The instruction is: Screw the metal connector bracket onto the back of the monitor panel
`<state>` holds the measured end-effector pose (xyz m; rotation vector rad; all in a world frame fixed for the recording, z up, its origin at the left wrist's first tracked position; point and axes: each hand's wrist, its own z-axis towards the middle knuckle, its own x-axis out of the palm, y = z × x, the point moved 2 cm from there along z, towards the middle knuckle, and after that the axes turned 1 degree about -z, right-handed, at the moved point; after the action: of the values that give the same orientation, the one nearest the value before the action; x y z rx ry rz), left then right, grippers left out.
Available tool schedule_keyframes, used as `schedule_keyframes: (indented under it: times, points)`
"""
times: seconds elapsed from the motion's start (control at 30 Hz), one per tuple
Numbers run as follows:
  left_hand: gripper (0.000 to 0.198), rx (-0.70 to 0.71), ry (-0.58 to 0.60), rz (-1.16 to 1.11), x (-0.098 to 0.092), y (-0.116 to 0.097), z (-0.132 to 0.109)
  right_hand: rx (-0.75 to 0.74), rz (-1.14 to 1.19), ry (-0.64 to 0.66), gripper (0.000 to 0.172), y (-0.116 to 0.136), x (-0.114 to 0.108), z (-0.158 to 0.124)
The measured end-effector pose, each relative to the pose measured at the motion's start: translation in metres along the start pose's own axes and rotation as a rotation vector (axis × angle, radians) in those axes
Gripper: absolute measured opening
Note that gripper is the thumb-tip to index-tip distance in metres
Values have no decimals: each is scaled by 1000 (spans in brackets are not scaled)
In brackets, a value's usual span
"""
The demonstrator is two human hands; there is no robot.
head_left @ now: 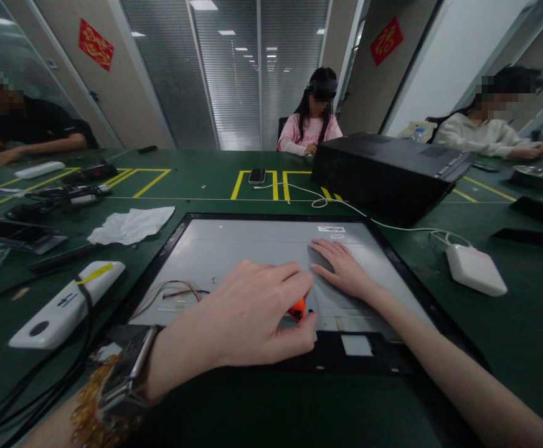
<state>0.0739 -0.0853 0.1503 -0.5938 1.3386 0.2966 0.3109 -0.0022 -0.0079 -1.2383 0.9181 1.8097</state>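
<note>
Take the big flat panel (262, 242) as the clock face: silver back, black frame, lying level on the green tabletop (215, 410), right in front of the person. And here's the left hand (253, 311), over the panel toward seven o'clock, grip clamped on an orange handle (298, 308) near six; the fingers hide most of it, so I can't tell what its far end meets. A dark watch (129, 373) and an amber bead bracelet (89, 404) sit on that wrist. Over to the right hand (344, 270) at three, and it's spread flat on the metal, palm down, fingers apart, nothing in that grip! Thin wires (171, 287) curl across the panel at nine.

Beyond the frame, a white device (51, 323) lies at nine with a black cable (82, 348) across it, crumpled tissue (134, 225) at ten, a phone (257, 176) just shy of twelve. Between one and two, there's a bulky black box (374, 174), and at three a white adapter (477, 270) trails its pale cord (393, 228). Straight up at twelve, a co-worker in pink (311, 127) sits across the tabletop.
</note>
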Motion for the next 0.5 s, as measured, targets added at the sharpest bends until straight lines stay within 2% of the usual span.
schedule_keyframes:
  times: [0.07, 0.23, 0.4, 0.5]
  points:
    - [12, -15, 4, 1, -1, 0, 0, -4, 2, -4, 51, 0, 1, 0]
    - [12, -7, -49, 9, 5, 5, 2, -8, 6, -8, 51, -1, 1, 0]
    - [29, 14, -122, 165, 13, 10, 4, -3, 4, 0, 51, -1, 0, 0]
    - [38, -34, -92, 228, 12, 10, 4, 2, 3, 5, 52, 0, 0, 0]
